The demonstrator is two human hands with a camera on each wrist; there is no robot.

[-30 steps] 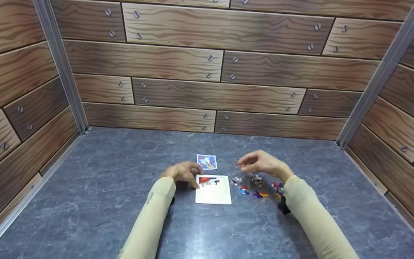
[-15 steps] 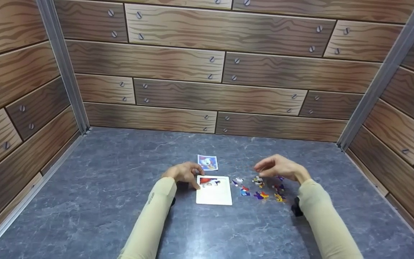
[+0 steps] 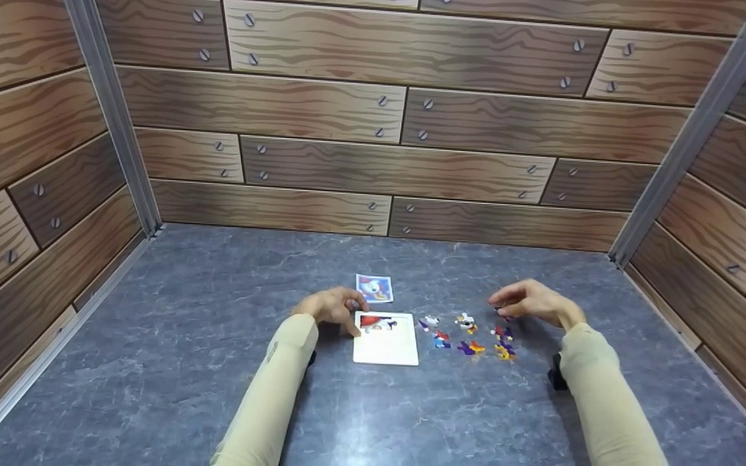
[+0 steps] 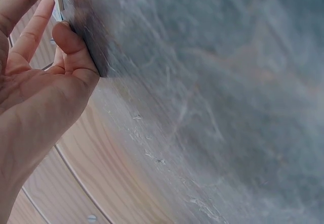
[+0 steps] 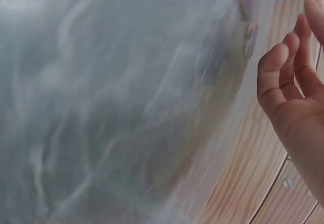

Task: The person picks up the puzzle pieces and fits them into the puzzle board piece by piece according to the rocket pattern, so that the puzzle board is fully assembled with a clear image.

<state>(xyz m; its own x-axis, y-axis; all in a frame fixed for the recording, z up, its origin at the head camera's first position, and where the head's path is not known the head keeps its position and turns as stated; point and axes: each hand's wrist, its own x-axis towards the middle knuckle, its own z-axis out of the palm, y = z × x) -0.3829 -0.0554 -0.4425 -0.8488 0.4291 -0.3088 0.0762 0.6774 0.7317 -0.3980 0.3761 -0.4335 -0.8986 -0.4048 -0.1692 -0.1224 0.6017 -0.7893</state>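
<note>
Swinging away from the tray [image 3: 386, 349], the right hand [image 3: 537, 303] is bringing its half-curled fingers beside the outermost loose pieces [image 3: 506, 351], likely putting another within reach; whether they are gripping one is unclear. The left hand [image 3: 330, 307], fingers spread wide, is touching the tray, which is holding fitted pieces [image 3: 370, 321] near them.

1. Bare tabletop [image 3: 373, 421] between left forearm [image 3: 268, 391] and right forearm [image 3: 611, 395]; free approach to white tray [image 3: 386, 353] from near side.
2. Tray's upper-left corner obstructed by left hand [image 3: 331, 307]; picture card [image 3: 374, 288] near far edge.
3. Puzzle pieces [image 3: 474, 347] crowd right side; narrow gaps between.
4. Clearance beneath right hand [image 3: 537, 304] uncertain; wrist view blurred.
</note>
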